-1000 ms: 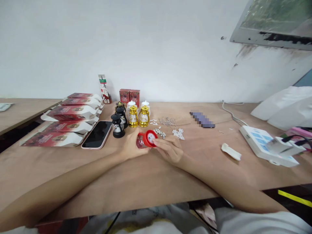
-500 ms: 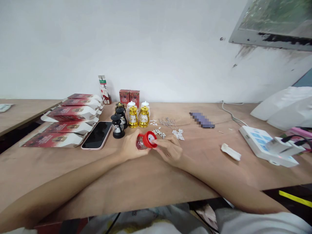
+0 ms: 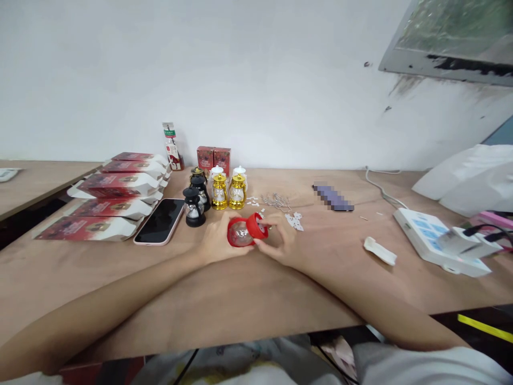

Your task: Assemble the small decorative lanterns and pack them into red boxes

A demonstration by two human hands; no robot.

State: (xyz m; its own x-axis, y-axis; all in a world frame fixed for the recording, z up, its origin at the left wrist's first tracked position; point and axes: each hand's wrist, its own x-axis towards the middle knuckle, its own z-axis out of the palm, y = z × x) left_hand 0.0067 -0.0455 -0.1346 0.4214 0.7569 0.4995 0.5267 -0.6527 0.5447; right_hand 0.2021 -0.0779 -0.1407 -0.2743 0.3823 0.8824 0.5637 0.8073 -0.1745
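A small red toy lantern (image 3: 245, 232) with a clear globe lies sideways above the wooden table (image 3: 224, 299), held between both hands. My left hand (image 3: 215, 240) grips its globe end. My right hand (image 3: 278, 239) closes on its red base end. Behind them stand two black lanterns (image 3: 195, 202), two gold lanterns (image 3: 228, 191) and white ones partly hidden. Tiny white parts (image 3: 294, 220) and thin metal wires (image 3: 276, 201) lie scattered just beyond my right hand.
A phone (image 3: 160, 221) lies face up left of the lanterns, beside a row of flat red-and-white cartons (image 3: 108, 200). Two red boxes (image 3: 213, 158) and a tube (image 3: 171, 145) stand by the wall. A white power strip (image 3: 435, 240), a white scrap (image 3: 380, 250) and a bag (image 3: 468, 176) are right.
The red lantern has turned in my hands: its red base, which faced me, now points right, and the globe shows. My right hand has moved in closer around the base.
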